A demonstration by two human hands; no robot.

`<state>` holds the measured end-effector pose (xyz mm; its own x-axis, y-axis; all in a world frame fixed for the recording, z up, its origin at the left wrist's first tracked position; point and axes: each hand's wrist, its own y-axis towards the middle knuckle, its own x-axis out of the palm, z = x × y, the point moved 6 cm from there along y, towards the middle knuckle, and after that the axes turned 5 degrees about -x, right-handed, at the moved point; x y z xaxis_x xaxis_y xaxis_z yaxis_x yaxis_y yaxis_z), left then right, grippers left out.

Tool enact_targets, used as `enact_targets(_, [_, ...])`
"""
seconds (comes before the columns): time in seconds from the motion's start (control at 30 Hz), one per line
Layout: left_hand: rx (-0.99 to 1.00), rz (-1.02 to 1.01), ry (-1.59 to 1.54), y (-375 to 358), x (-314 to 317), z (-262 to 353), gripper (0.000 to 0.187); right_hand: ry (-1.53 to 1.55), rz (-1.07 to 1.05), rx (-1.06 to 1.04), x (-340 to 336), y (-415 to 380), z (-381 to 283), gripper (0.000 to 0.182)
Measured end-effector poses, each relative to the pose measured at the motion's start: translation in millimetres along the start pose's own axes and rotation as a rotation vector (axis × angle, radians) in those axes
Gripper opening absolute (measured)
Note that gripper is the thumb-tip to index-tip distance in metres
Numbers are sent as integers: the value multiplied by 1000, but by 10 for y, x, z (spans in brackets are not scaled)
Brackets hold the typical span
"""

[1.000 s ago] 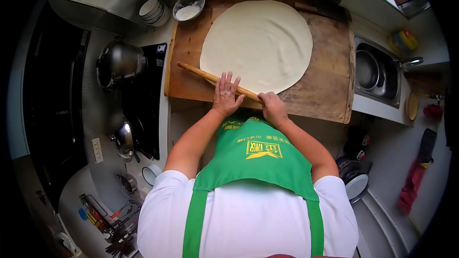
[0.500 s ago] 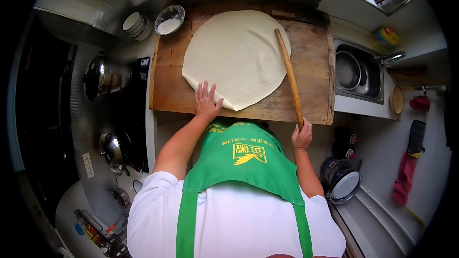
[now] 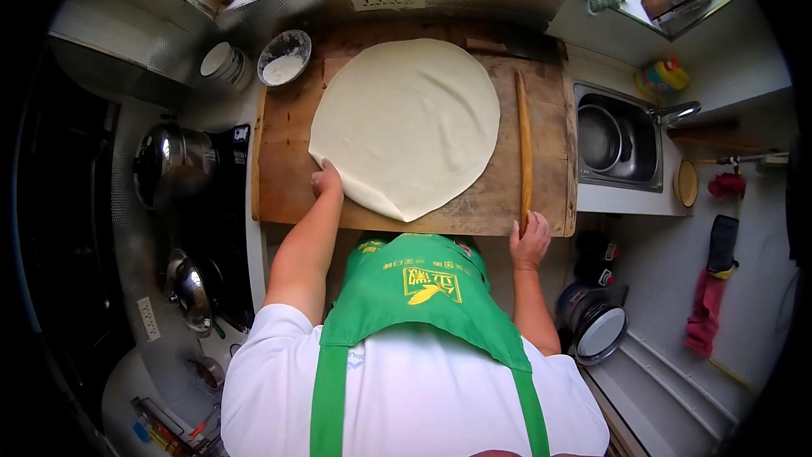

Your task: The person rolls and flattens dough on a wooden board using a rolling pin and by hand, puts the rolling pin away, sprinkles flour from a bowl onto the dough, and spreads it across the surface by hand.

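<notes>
In the head view, a broad, thin, nearly round sheet of pale cream dough (image 3: 404, 110) lies on the brown wooden board (image 3: 283, 165). Taking the middle of the sheet as the clock's centre, with twelve pointing away from the person, the left hand (image 3: 328, 183) sits at eight o'clock, right at the rim. It is the nearer hand — the only one touching the dough — and its bent fingers look pinched onto the edge, though the fingertips are partly hidden. From that hand, the bulk of the sheet stretches toward two o'clock.

The right hand (image 3: 530, 245) is apart from the dough, between four and five o'clock, thumb and fingers gripping the near end of the long, slim, yellow-brown wooden rolling pin (image 3: 524, 140). The pin lies just beside the sheet at three o'clock, its long axis running close to twelve-six.

The dough looks smooth and matte, with shallow ripples toward three o'clock; its rim is turned over from eight to six — a narrow, straight-creased flap.
</notes>
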<state>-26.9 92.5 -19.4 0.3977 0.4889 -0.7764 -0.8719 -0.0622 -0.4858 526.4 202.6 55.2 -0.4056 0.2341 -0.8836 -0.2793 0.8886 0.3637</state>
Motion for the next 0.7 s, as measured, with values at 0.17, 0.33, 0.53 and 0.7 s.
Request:
enact_targets(0.17, [193, 170, -112, -130, -110, 158, 58, 234, -32, -225, 522, 1088, -322, 33])
enact_targets(0.33, [323, 71, -83, 5, -74, 294, 43, 175, 0, -134, 1359, 2361, -430, 47])
enact_targets(0.53, [407, -20, -91, 257, -219, 347, 28, 86, -294, 297, 1719, 3077, -699, 57])
enact_targets(0.7, [289, -175, -326, 993, -79, 423, 25, 15, -305, 325, 1902, 2982, -681, 45])
